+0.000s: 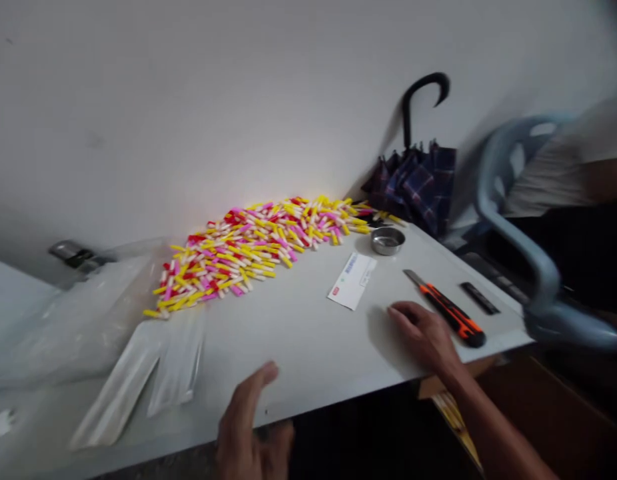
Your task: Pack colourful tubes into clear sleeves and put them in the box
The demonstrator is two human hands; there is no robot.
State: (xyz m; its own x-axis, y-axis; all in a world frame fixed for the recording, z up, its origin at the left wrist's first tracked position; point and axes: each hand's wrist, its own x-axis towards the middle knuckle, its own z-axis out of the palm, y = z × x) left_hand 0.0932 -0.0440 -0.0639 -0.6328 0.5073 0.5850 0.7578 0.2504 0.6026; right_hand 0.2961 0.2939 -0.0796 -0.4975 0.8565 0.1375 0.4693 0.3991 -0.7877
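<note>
**Two hands at the table's near edge!**

White table [288,347], pale wall [188,100] behind, colourful tubes [253,250] heaped along the far side, umbrella [413,187] and chair [568,330] right. Left hand [248,427], blurred: fingers raised, spread, nothing in them. Right hand [424,337], just left of the orange-black cutter [453,311] on the table: fingers loosely curled, contents hidden, can't tell!

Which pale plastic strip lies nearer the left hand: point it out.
The right strip: it lies between the left strip and the left hand.
</note>
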